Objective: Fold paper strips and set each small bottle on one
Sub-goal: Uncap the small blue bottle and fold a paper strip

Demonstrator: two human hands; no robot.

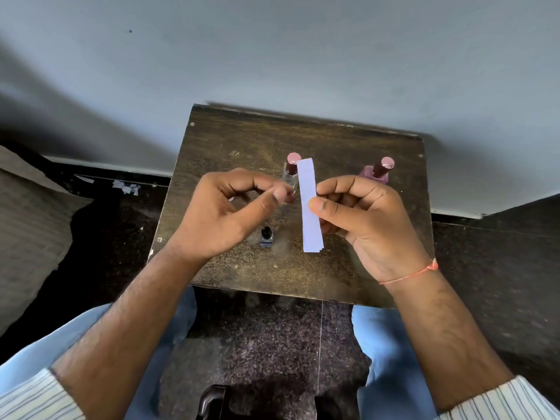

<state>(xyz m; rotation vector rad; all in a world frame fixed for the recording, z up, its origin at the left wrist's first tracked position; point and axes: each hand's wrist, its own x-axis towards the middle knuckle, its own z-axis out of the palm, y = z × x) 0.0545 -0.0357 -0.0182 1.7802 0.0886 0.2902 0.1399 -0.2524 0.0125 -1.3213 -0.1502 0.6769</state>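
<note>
My right hand [363, 219] pinches a stack of white paper strips [309, 204] near its middle, held upright above the small dark wooden table [348, 268]. My left hand [230, 207] hovers just left of the strips with fingers curled, thumb and forefinger close together, holding nothing that I can see. A clear bottle with a pink-topped maroon cap [291, 168] stands behind the strips, partly hidden by my left fingers. At the right rear stands a pink bottle with the same cap [378, 172]. A tiny dark bottle [266, 237] sits near my left wrist.
The table stands against a pale wall [272, 56]. Torn paper scraps [127, 187] lie on the dark floor at the left. A cushion or mattress edge [30, 225] is at the far left. My knees in blue trousers sit below the table's front edge.
</note>
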